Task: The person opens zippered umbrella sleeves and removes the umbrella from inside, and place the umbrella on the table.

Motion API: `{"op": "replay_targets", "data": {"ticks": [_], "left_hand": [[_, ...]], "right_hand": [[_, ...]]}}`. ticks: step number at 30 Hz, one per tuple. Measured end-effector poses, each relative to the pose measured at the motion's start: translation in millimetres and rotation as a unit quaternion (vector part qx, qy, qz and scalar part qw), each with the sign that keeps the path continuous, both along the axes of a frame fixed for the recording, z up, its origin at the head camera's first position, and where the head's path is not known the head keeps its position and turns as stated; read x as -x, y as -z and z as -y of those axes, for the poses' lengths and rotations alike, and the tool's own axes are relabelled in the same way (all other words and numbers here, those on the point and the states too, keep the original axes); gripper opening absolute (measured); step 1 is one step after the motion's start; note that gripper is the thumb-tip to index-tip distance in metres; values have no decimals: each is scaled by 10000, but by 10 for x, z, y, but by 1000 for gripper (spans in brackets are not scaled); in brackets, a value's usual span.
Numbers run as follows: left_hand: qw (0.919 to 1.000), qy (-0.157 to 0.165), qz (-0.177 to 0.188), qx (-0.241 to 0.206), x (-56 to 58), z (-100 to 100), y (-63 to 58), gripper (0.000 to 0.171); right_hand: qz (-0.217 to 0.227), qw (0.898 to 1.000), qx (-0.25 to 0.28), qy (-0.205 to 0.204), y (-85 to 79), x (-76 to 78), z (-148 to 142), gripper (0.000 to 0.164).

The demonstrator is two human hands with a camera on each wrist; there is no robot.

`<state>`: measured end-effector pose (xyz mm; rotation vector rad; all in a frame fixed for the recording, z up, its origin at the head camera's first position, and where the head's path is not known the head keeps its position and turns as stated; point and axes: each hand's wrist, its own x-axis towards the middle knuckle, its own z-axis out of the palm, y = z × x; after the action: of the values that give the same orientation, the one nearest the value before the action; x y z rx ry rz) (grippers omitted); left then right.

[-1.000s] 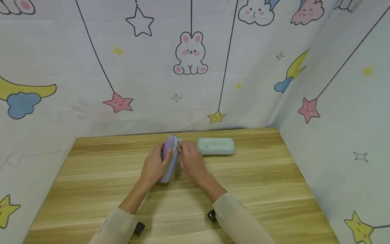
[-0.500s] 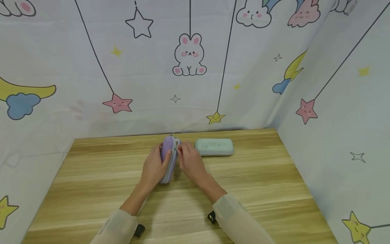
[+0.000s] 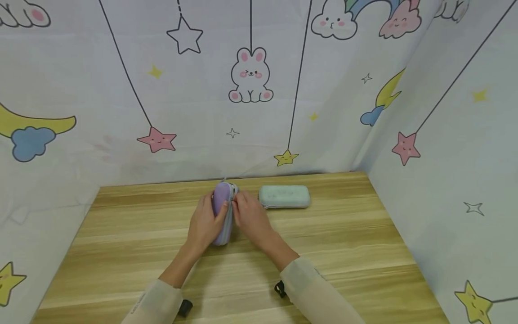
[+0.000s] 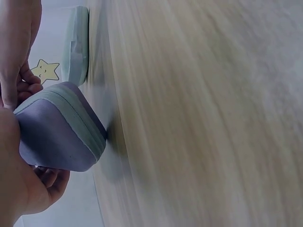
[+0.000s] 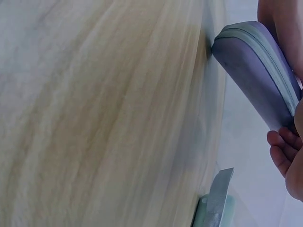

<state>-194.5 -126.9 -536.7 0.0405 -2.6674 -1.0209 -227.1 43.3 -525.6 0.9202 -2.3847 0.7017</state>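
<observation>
My left hand (image 3: 205, 222) grips a purple zippered pencil case (image 3: 220, 198) with a pale grey-green zip band, its thumb lying along the near side. The case stands tilted on its lower end, which meets the table in the left wrist view. Near its top, the fingers of my right hand (image 3: 252, 218) pinch at the zip, and the pull itself is hidden behind them. Above those fingers the zip edges stand slightly parted. In the right wrist view, the lower part of the zip band (image 5: 265, 45) looks joined.
A mint-green case (image 3: 284, 196) lies flat on the wood-grain table (image 3: 332, 252), right of my right hand. Close behind runs a white cloth wall (image 3: 194, 99) with cartoon prints, and another side of it rises at the right.
My right hand has shifted slightly down and left along the zip. The purple case has turned a little more upright in my left hand.
</observation>
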Motion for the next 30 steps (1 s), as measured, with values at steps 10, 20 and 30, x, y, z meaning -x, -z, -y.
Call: {"op": "replay_targets", "data": {"ticks": [10, 20, 30], "left_hand": [[9995, -8, 164, -285, 15, 53, -14, 78], [9985, -20, 222, -495, 33, 84, -78, 79], [9984, -124, 391, -395, 10, 68, -71, 84]], "right_hand": [[-69, 9999, 23, -85, 0, 47, -33, 6], [3, 9995, 165, -271, -13, 85, -72, 3], [638, 9975, 294, -102, 83, 97, -107, 4]]}}
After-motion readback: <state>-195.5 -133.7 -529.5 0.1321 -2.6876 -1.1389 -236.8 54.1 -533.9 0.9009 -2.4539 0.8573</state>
